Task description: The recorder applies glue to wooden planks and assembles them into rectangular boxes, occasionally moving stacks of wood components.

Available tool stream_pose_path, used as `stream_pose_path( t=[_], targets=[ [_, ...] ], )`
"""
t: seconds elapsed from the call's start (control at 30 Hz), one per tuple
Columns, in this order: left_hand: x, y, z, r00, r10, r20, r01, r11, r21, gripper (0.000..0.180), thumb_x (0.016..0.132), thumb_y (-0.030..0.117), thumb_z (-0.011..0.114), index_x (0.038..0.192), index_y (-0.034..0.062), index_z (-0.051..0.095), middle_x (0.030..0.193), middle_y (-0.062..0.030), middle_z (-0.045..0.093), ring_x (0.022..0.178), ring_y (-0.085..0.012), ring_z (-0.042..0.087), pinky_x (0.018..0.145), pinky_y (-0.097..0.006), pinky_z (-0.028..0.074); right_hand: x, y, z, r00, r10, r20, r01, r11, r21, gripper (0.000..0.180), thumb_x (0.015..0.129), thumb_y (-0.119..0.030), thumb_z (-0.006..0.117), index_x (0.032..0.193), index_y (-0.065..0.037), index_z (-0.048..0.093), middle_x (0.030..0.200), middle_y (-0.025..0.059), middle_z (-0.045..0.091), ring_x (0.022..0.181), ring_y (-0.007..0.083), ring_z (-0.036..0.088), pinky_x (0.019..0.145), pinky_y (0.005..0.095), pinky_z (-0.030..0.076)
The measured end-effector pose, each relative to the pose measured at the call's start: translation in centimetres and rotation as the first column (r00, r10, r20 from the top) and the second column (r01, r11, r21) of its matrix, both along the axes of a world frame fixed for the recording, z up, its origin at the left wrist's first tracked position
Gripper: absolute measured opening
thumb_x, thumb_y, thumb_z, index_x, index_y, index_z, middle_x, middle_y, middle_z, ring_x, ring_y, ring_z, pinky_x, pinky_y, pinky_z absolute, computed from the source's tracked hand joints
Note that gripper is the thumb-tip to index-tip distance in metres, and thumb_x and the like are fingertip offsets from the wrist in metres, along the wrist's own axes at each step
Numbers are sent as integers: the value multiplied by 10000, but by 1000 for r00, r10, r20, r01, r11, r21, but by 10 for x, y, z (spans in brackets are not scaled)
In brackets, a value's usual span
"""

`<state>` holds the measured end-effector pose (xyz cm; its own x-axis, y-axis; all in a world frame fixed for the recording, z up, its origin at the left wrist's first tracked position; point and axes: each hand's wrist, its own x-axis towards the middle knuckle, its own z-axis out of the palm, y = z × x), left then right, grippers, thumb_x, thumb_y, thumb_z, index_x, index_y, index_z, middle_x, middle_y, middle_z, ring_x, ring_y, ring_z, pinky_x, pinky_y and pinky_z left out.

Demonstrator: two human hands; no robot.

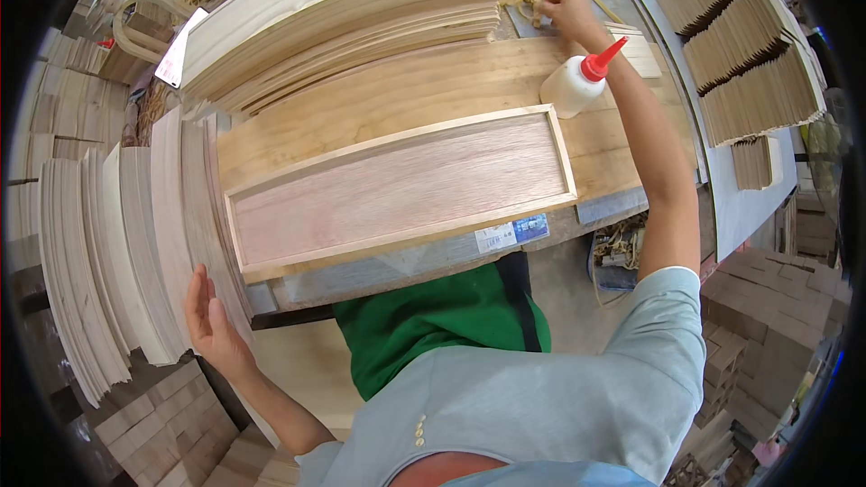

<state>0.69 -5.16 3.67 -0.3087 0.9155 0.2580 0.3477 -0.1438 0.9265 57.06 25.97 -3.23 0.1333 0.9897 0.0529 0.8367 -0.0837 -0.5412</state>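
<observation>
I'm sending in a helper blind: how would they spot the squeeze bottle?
On the wooden board, find the long framed wooden panel. Just beyond its far right corner is the squeeze bottle. Its white body and pointed red nozzle stand out from the pale wood.

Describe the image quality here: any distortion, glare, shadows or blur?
Head view: fisheye bending curves the long board stack; black darkens the corners. Head view: the stack's pale top looks nearly washed out; the framed wooden panel shows readable grain and no hard shadow.
</observation>
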Motion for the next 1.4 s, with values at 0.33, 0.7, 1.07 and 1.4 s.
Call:
stream_pose_path(
  t=[0.33, 0.7, 1.07, 1.4],
  targets=[
    [34, -21, 10, 1000, -2, 12, 1, 995, 95, 326, 862, -67, 464, 1176, -66, 553, 1236, -213, 557, 1197, -280, 514, 1066, -402, 359, -14, -59, 148, 749, 161, -643, 82, 940, 331, 220, 821, -152, 702, 937, 4, 600, 768, 87, 653, 695, 161, 622, 694, 309, 511],
    [200, 50, 89, 808, -450, -381, 558, 792, 249, 490, 809, 57, 658, 1258, -54, 495, 1206, -198, 571, 1142, -228, 544, 951, -342, 436, -170, -259, 193, 456, 330, -826, -448, 888, 107, 143, 884, -121, 616, 937, 10, 588, 626, 20, 556, 461, 69, 499, 405, 207, 383],
    [22, 33, 33, 835, -287, 469, 417, 886, -200, 361, 821, 27, 582, 1171, -22, 511, 608, 18, 501, 502, -71, 477, 530, -218, 420, -72, -259, 108, 878, 183, -443, -236, 970, -65, 181, 850, -43, 621, 1029, -46, 643, 650, -85, 413, 561, 9, 364, 495, 197, 296],
    [-12, 77, 24, 906, -410, 109, 410, 782, -470, 596, 881, 143, 600, 1405, 5, 352, 520, 72, 359, 411, -28, 306, 443, -213, 356, -72, -226, 74, 892, 110, -439, -219, 954, -205, 505, 950, -247, 557, 1413, -109, 410, 602, -87, 348, 464, 14, 292, 405, 200, 185]
  ],
)
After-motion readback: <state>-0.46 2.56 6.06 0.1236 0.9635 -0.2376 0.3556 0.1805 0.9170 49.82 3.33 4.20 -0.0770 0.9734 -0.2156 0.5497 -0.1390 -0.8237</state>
